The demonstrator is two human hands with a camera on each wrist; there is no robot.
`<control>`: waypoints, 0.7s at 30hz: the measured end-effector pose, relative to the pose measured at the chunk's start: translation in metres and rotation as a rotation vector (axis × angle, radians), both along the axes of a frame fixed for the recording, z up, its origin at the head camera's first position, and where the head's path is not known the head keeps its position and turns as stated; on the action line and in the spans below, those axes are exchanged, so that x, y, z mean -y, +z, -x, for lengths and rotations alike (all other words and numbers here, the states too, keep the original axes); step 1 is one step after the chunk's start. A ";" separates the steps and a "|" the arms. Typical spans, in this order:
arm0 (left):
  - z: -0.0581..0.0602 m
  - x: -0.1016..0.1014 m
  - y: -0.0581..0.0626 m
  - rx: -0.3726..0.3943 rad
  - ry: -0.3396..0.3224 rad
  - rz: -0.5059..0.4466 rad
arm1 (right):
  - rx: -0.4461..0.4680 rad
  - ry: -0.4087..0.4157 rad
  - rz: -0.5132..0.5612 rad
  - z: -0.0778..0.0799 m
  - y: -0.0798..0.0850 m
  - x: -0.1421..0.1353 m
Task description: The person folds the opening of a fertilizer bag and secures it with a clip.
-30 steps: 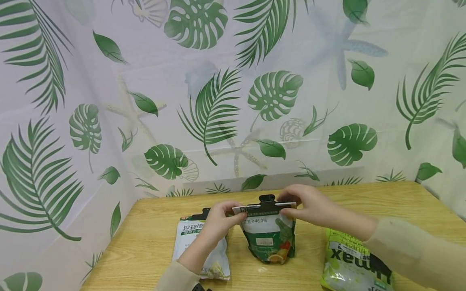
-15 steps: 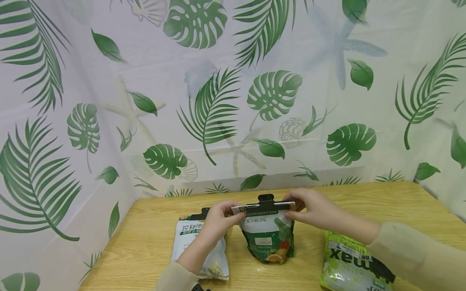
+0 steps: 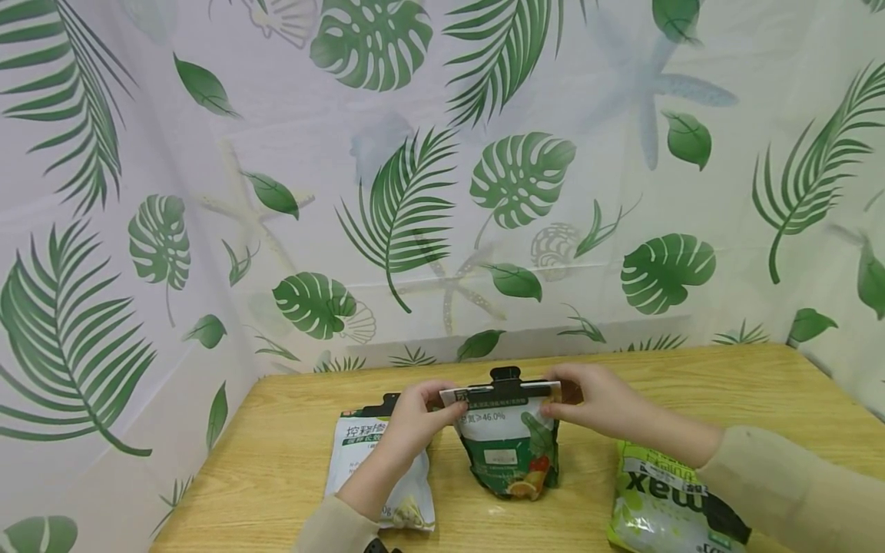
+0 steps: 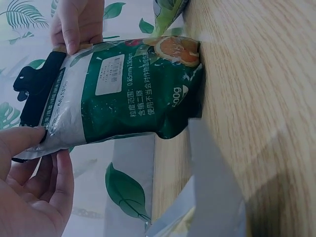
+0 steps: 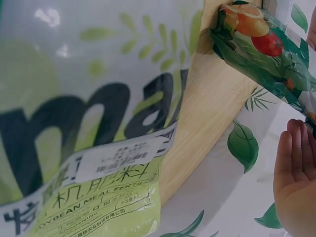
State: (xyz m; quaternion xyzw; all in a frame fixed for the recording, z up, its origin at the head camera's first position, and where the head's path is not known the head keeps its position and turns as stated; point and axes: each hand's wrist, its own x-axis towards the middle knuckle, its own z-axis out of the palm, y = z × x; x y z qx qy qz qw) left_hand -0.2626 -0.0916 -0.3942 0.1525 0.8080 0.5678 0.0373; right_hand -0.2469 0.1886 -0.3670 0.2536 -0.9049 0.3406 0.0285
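Note:
A green and white fertilizer bag [image 3: 503,453] with vegetable pictures stands in the middle of the table, its top folded under a black clip [image 3: 507,376]. My left hand [image 3: 415,418] pinches the bag's left top corner, thumb in front and fingers behind, as the left wrist view also shows. At the right top corner, my right hand [image 3: 598,395] pinches the bag with the thumb on its front. In the left wrist view the bag [image 4: 128,89] appears sideways, its bottom at the wooden surface. Its orange and tomato print [image 5: 261,34] shows in the right wrist view.
To the left lies a white bag [image 3: 408,499] with a black clip on top, partly behind my left forearm. A lime-green and white soybean meal fertilizer bag [image 3: 650,499] lies at the right, partly under my right sleeve. A leaf-patterned cloth [image 3: 512,253] hangs behind the wooden table [image 3: 276,461].
My right hand has slid slightly outward to the bag's right top corner. The left hand and the bag have barely moved.

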 end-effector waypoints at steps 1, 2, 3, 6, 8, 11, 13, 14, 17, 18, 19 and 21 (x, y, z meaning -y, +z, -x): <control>0.000 0.000 0.000 -0.001 -0.001 -0.003 | 0.005 -0.002 0.002 0.000 -0.001 0.000; 0.000 0.000 -0.001 -0.006 -0.002 -0.004 | 0.006 -0.001 0.002 0.000 -0.001 -0.001; 0.001 0.000 -0.001 -0.007 -0.001 -0.007 | 0.004 0.003 0.003 0.001 -0.001 -0.001; 0.001 0.000 -0.002 -0.015 0.000 -0.006 | -0.004 0.018 0.009 0.001 -0.003 -0.001; 0.001 0.000 -0.003 -0.018 0.004 -0.004 | -0.004 0.025 0.016 0.000 -0.004 0.000; 0.000 0.000 -0.002 -0.018 0.014 -0.004 | 0.002 0.024 0.023 -0.001 -0.004 0.000; -0.001 0.000 -0.002 -0.026 0.022 -0.002 | 0.003 0.020 0.025 -0.001 -0.005 0.000; -0.001 -0.001 -0.002 -0.029 0.026 -0.002 | 0.001 0.017 0.025 -0.001 -0.005 0.000; -0.002 -0.001 -0.003 -0.041 0.038 -0.001 | -0.003 0.017 0.028 -0.002 -0.007 0.000; -0.002 -0.001 -0.004 -0.044 0.038 -0.005 | -0.003 0.018 0.032 -0.002 -0.007 0.000; -0.002 -0.002 -0.005 -0.046 0.038 -0.008 | -0.003 0.021 0.036 -0.002 -0.008 0.000; -0.003 -0.002 -0.007 -0.045 0.033 -0.018 | 0.001 0.025 0.048 -0.002 -0.009 0.000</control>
